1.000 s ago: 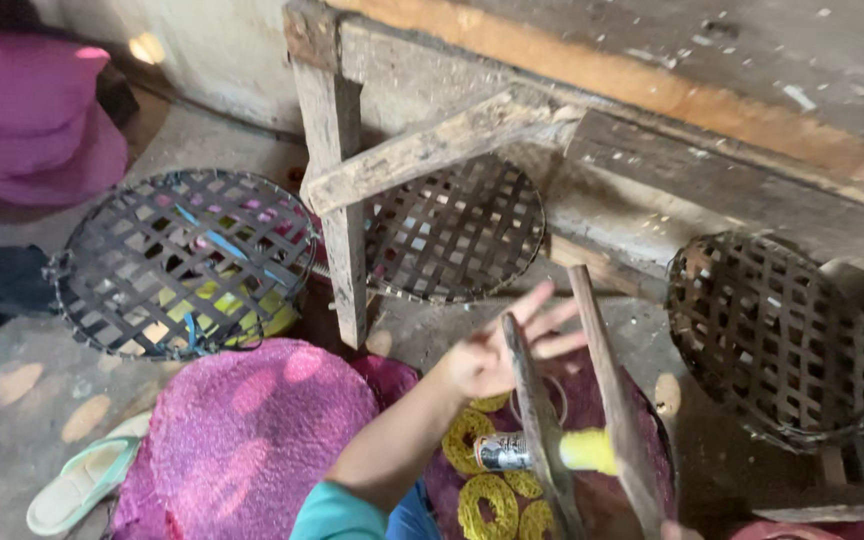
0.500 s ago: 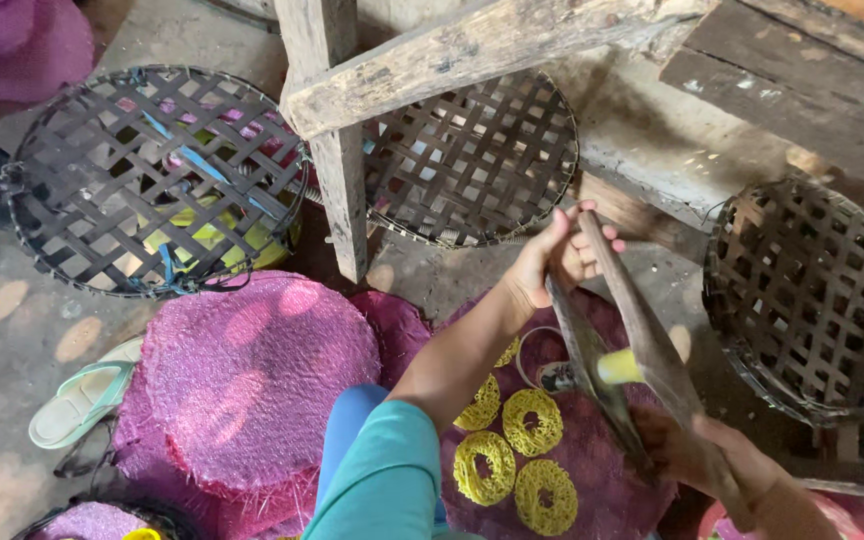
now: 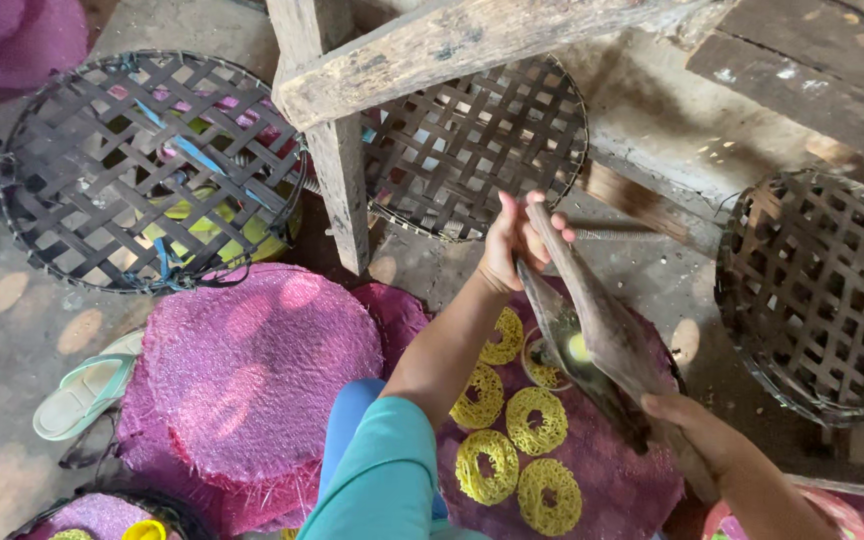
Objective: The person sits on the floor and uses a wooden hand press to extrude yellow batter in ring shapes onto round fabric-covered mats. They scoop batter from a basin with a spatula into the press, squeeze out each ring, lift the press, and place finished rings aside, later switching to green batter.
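Gripping the far ends of a two-armed wooden press (image 3: 592, 330), the left hand (image 3: 512, 245) had moved up from mid-handle; the right hand (image 3: 697, 435) clasped the near end, over yellow noodle rings (image 3: 512, 440) on a pink mat (image 3: 602, 480), possibly mid-squeeze.

Your right hand (image 3: 697, 435) hides the wooden press's (image 3: 592, 320) lower end | press covers one yellow noodle ring (image 3: 542, 365) | right woven basket (image 3: 817, 290) cut off by the edge | green sandal (image 3: 82, 390) partly under the pink mat (image 3: 262, 370)
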